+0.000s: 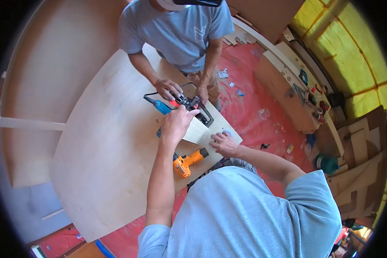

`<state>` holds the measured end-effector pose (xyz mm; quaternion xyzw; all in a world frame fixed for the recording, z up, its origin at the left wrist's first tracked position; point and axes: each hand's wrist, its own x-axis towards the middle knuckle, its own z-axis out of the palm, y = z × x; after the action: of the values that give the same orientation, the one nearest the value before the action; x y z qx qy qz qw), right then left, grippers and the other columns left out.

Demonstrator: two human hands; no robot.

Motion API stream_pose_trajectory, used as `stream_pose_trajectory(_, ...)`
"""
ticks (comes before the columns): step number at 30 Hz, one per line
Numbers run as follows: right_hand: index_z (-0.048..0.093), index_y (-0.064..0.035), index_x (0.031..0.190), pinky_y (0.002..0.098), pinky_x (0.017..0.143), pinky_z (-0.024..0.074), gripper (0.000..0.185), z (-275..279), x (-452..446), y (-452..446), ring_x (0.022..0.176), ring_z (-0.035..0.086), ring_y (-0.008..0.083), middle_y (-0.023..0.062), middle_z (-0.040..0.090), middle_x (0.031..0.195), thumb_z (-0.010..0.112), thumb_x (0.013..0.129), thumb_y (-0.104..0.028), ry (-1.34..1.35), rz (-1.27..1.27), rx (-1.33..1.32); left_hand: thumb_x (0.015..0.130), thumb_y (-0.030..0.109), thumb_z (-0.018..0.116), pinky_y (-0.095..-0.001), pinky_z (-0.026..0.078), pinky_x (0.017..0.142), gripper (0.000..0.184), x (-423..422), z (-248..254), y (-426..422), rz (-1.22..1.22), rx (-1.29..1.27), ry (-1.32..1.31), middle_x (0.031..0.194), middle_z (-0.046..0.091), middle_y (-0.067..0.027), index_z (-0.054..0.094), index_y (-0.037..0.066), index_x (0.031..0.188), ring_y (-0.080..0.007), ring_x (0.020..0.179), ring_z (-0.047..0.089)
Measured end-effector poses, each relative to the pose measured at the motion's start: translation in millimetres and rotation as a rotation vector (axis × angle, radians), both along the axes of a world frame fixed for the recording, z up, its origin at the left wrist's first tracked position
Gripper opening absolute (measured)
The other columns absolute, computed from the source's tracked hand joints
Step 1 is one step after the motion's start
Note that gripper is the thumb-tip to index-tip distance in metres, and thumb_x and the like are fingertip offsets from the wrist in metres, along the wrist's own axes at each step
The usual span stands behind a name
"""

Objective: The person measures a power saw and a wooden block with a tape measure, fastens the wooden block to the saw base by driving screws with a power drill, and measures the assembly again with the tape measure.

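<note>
My left hand (176, 124) is at the near side of a black power tool (198, 107), its thumb and forefinger apart; its other fingers are partly hidden. My right hand (223, 143) rests with loosely bent, parted fingers by the right edge of a light wood piece (196, 130), near a small blue round item (226, 132). Across the panel, a co-worker's hand (167, 88) holds the tool from above, and the other hand (202, 93) is at its far side. An orange cordless drill (186, 163) lies on the panel below my left hand.
A large pale wooden panel (99, 142) spans the middle. On it, a blue tool (162, 107) lies beside a black cord. Red sheeting (245, 99) with scraps covers the floor. At right are a wooden bench (284, 90) with tools, a green container (327, 164) and stacked boards (361, 167).
</note>
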<state>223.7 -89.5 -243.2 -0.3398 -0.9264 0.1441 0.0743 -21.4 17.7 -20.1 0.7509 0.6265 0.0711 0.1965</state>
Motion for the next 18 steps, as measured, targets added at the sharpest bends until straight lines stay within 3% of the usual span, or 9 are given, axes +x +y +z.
stream_pose_trajectory(6,0.065,-0.0203,0.141,0.0472,0.103,0.0519,0.060,-23,26,20,0.131,0.058,0.0312,0.0112,0.059,0.140,0.084,0.085,-0.030,-0.058,0.032,-0.170,0.106,0.054,0.065,-0.0620,0.054,0.076,0.060,4,6,0,0.004,-0.048,-0.009,0.086,0.073,-0.0310,0.067,-0.006,0.104,-0.0516,0.088,0.072)
stream_pose_trajectory(9,0.064,-0.0131,0.132,0.0469,0.098,0.0550,0.055,-26,13,25,0.123,0.063,0.0333,0.0142,0.060,0.137,0.085,0.084,-0.029,0.003,0.018,-0.162,0.107,0.054,0.065,-0.0618,0.054,0.076,0.060,6,9,0,-0.026,-0.015,-0.007,0.086,0.073,-0.0308,0.066,-0.006,0.104,-0.0519,0.088,0.072)
stream_pose_trajectory(11,0.066,-0.0038,0.131,0.0470,0.097,0.0566,0.061,10,16,29,0.116,0.066,0.0385,0.0208,0.064,0.124,0.083,0.082,-0.035,0.362,-0.226,-0.440,0.106,0.054,0.067,-0.0617,0.055,0.077,0.060,8,13,0,-0.003,-0.042,0.031,0.088,0.073,-0.0316,0.065,-0.006,0.105,-0.0525,0.089,0.072)
stream_pose_trajectory(12,0.066,-0.0038,0.131,0.0470,0.097,0.0566,0.061,23,20,29,0.116,0.066,0.0385,0.0208,0.064,0.124,0.083,0.082,-0.035,0.366,-0.220,-0.439,0.106,0.054,0.067,-0.0617,0.055,0.077,0.060,9,11,-2,0.002,-0.039,0.036,0.088,0.073,-0.0316,0.065,-0.006,0.105,-0.0525,0.089,0.072)
stream_pose_trajectory(15,0.064,0.0030,0.127,0.0502,0.094,0.0563,0.075,42,21,43,0.107,0.069,0.0435,0.0280,0.070,0.111,0.088,0.076,-0.046,0.547,-0.565,-0.666,0.105,0.052,0.070,-0.0588,0.054,0.072,0.056,7,9,-2,0.033,-0.033,-0.052,0.087,0.072,-0.0298,0.065,-0.004,0.110,-0.0510,0.085,0.071)
stream_pose_trajectory(17,0.065,0.0009,0.127,0.0481,0.093,0.0568,0.075,62,22,53,0.105,0.071,0.0365,0.0225,0.072,0.110,0.092,0.073,-0.043,0.579,-0.613,-0.726,0.105,0.054,0.069,-0.0586,0.055,0.074,0.059,10,25,-5,0.052,-0.084,-0.085,0.088,0.072,-0.0316,0.066,-0.005,0.109,-0.0500,0.087,0.073)
stream_pose_trajectory(18,0.064,-0.0005,0.126,0.0462,0.090,0.0566,0.073,60,21,57,0.099,0.069,0.0319,0.0177,0.070,0.104,0.095,0.070,-0.038,0.673,-0.617,-0.787,0.104,0.058,0.067,-0.0586,0.057,0.077,0.064,0,3,-2,0.031,-0.051,-0.070,0.089,0.073,-0.0321,0.066,-0.006,0.108,-0.0500,0.090,0.073)
